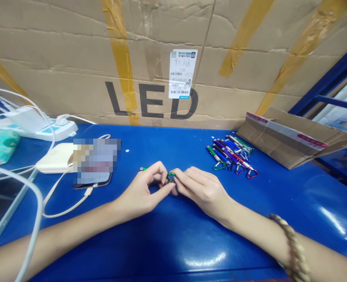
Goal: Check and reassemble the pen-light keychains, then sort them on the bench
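Fingertip to fingertip, my left hand (145, 190) and my right hand (204, 188) meet over the middle of the blue table. Between them shows a green carabiner clip (171, 175), pinched by the closed fingers of my right hand. The green end of a slim keychain penlight (144, 168) sticks out behind my left hand, whose thumb and fingers are closed around it near the clip. My fingers hide the penlight's middle and the joint with the clip. To the right lies a pile of similar penlights (227, 150) in green, blue, purple and red, with carabiner clips.
A large cardboard box (82, 55) marked LED forms the back wall. An open cardboard tray (279, 137) stands at the back right. On the left are a phone (98, 164), a cream power bank (54, 156), a white power strip (60, 131) and looping white cables (40, 207).
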{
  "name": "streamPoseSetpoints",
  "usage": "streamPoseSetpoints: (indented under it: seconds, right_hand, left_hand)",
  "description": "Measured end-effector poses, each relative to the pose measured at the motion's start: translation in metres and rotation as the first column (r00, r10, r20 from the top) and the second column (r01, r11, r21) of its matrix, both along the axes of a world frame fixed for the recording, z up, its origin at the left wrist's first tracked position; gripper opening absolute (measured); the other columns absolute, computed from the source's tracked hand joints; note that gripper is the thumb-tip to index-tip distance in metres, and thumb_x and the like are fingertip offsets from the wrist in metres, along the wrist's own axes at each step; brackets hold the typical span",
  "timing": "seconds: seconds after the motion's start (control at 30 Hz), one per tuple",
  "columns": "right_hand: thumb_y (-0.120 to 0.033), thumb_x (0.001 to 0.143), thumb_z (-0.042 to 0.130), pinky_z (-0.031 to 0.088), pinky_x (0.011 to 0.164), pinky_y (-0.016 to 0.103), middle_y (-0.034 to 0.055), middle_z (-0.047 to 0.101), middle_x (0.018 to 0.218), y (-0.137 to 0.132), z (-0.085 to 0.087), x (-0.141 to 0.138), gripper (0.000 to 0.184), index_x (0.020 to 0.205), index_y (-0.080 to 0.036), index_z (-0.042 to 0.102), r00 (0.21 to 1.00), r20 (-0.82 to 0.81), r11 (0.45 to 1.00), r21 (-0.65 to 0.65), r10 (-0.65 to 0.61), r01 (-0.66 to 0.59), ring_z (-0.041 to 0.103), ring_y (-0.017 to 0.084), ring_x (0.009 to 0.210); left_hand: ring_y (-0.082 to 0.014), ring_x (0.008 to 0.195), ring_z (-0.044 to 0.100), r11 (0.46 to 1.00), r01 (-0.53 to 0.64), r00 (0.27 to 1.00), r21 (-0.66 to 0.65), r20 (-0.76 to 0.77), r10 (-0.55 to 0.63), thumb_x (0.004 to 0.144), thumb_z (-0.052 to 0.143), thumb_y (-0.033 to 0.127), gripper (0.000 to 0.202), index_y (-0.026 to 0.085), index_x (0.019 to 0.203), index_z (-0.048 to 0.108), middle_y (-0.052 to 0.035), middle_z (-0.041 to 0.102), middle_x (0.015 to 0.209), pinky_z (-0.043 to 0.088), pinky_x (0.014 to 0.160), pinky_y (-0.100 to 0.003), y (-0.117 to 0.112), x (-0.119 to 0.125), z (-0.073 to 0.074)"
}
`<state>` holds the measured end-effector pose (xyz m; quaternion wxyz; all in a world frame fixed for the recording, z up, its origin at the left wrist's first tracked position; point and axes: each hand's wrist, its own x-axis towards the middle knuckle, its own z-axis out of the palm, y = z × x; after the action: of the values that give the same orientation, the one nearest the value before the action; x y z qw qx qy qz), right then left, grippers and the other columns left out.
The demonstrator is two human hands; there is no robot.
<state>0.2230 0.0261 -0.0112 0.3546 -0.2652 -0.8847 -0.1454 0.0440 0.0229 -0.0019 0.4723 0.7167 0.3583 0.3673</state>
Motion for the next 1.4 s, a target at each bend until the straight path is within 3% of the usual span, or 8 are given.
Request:
streamPoseSetpoints:
  seconds: [0.27, 0.6, 0.77, 0.9, 1.1, 1.17, 1.27, 1.4]
  right_hand:
    - [-0.019, 0.091, 0.042, 0.042, 0.053, 0.022, 0.0017, 0.056, 0.059, 0.0, 0.006, 0.002, 0.023, 0.094, -0.008, 0.062, 0.999, 0.049, 0.996, 0.09, 0.013, -0.017, 0.047, 0.01, 0.053]
    - [-0.02, 0.089, 0.047, 0.043, 0.054, 0.024, 0.0034, 0.056, 0.062, 0.0, 0.0, 0.003, 0.021, 0.096, -0.006, 0.061, 0.995, -0.061, 0.997, -0.006, 0.083, -0.083, 0.046, 0.011, 0.055]
    - [-0.022, 0.091, 0.044, 0.045, 0.06, 0.021, 0.0031, 0.059, 0.069, 0.0, -0.005, 0.002, 0.021, 0.097, -0.01, 0.061, 0.981, -0.179, 0.972, -0.209, 0.075, -0.112, 0.051, 0.01, 0.061]
    - [-0.02, 0.089, 0.047, 0.041, 0.054, 0.019, 0.0002, 0.054, 0.062, -0.004, -0.002, -0.004, 0.02, 0.085, -0.011, 0.065, 0.961, -0.275, 0.9, -0.412, 0.026, -0.142, 0.048, 0.008, 0.056]
    - [-0.025, 0.089, 0.046, 0.037, 0.05, 0.019, -0.0019, 0.053, 0.056, -0.007, 0.003, -0.01, 0.028, 0.07, -0.014, 0.065, 0.937, -0.323, 0.66, -0.734, -0.135, -0.158, 0.046, 0.007, 0.05]
    - [-0.027, 0.089, 0.046, 0.038, 0.05, 0.019, -0.0014, 0.054, 0.057, -0.007, 0.003, -0.01, 0.029, 0.071, -0.014, 0.066, 0.937, -0.32, 0.621, -0.766, -0.141, -0.168, 0.046, 0.008, 0.05]
    - [-0.026, 0.089, 0.046, 0.038, 0.051, 0.02, -0.0009, 0.056, 0.059, -0.007, 0.003, -0.009, 0.028, 0.073, -0.014, 0.066, 0.941, -0.313, 0.632, -0.757, -0.128, -0.165, 0.047, 0.008, 0.05]
    - [-0.026, 0.09, 0.045, 0.038, 0.053, 0.02, -0.0003, 0.055, 0.06, -0.006, -0.001, -0.007, 0.027, 0.077, -0.014, 0.066, 0.958, -0.282, 0.748, -0.648, -0.06, -0.144, 0.047, 0.008, 0.052]
  left_hand:
    - [-0.0117, 0.068, 0.061, 0.945, 0.188, 0.97, -0.268, 0.202, -0.136, 0.081, 0.057, 0.03, 0.026, 0.02, 0.073, 0.035, 0.0012, 0.064, 0.067, 0.044, 0.068, -0.025, 0.006, -0.002, 0.001]
    - [-0.0106, 0.064, 0.055, 0.915, 0.249, 0.958, -0.317, 0.222, -0.184, 0.081, 0.056, 0.03, 0.028, 0.02, 0.071, 0.032, 0.0014, 0.061, 0.065, 0.04, 0.064, -0.024, 0.006, -0.002, 0.003]
    - [-0.0097, 0.063, 0.052, 0.994, 0.017, 1.0, -0.105, 0.007, -0.017, 0.083, 0.051, 0.025, 0.025, 0.021, 0.071, 0.029, 0.002, 0.059, 0.067, 0.039, 0.063, -0.024, 0.0, 0.001, -0.003]
    - [-0.0091, 0.062, 0.051, 0.993, -0.057, 0.985, 0.103, -0.158, 0.072, 0.082, 0.049, 0.023, 0.024, 0.021, 0.069, 0.029, 0.004, 0.052, 0.064, 0.039, 0.062, -0.023, -0.004, 0.001, -0.004]
    - [-0.0074, 0.052, 0.04, 0.876, -0.066, 0.924, 0.477, -0.303, 0.234, 0.082, 0.046, 0.017, 0.022, 0.02, 0.065, 0.032, 0.007, 0.038, 0.058, 0.034, 0.052, -0.019, -0.007, 0.001, -0.007]
    - [-0.0077, 0.054, 0.041, 0.82, -0.047, 0.916, 0.57, -0.302, 0.263, 0.082, 0.046, 0.014, 0.022, 0.02, 0.065, 0.032, 0.0066, 0.039, 0.058, 0.035, 0.054, -0.019, -0.007, 0.001, -0.01]
    - [-0.0085, 0.057, 0.043, 0.751, -0.009, 0.914, 0.661, -0.299, 0.274, 0.082, 0.045, 0.011, 0.022, 0.02, 0.066, 0.033, 0.006, 0.041, 0.06, 0.036, 0.057, -0.02, -0.008, 0.002, -0.012]
    - [-0.0089, 0.057, 0.042, 0.724, 0.002, 0.91, 0.69, -0.301, 0.285, 0.083, 0.044, 0.01, 0.022, 0.02, 0.067, 0.033, 0.0056, 0.041, 0.06, 0.036, 0.058, -0.02, -0.008, 0.001, -0.012]
